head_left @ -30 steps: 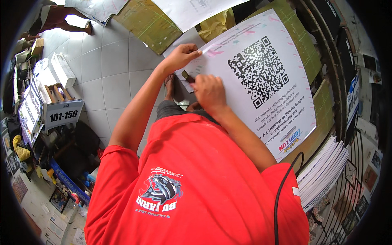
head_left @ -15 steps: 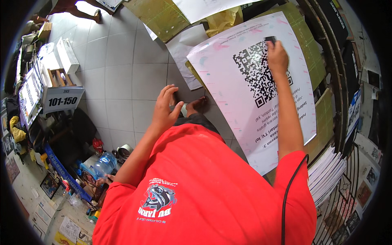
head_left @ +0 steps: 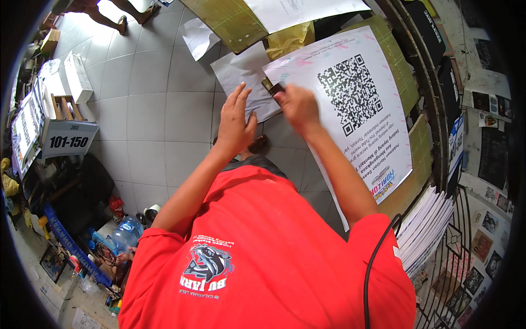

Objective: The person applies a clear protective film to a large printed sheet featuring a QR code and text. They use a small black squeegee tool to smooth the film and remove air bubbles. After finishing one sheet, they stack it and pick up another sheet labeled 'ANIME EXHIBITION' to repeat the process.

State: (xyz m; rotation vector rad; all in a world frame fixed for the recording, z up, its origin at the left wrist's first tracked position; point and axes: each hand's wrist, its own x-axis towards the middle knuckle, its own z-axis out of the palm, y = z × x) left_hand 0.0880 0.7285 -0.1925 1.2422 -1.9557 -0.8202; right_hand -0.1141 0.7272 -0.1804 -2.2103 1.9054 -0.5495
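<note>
A large white printed poster (head_left: pixel 378 140) with a black-and-white square code and pink marks lies over a green cutting mat (head_left: pixel 394 60) on the right. My right hand (head_left: pixel 300 109) is closed around a small dark flat tool (head_left: pixel 275 89) at the poster's left edge. Its exact kind does not show. My left hand (head_left: pixel 235 122) is open, fingers stretched upward, holding nothing. It hovers by the lower left edge of a loose white sheet (head_left: pixel 241 71); whether it touches the sheet I cannot tell.
Yellow crumpled plastic (head_left: pixel 290 39) sits beyond the poster's far edge. Stacked papers (head_left: pixel 424 230) lie at the near right, beside a metal rack. On the left stand a white-and-grey box (head_left: pixel 68 137) and a water bottle (head_left: pixel 127 233). Another person's legs (head_left: pixel 109 16) show at far left.
My right hand has moved left from the code to the poster's left edge with the tool. My left hand has shifted slightly right and up. The view has turned a little.
</note>
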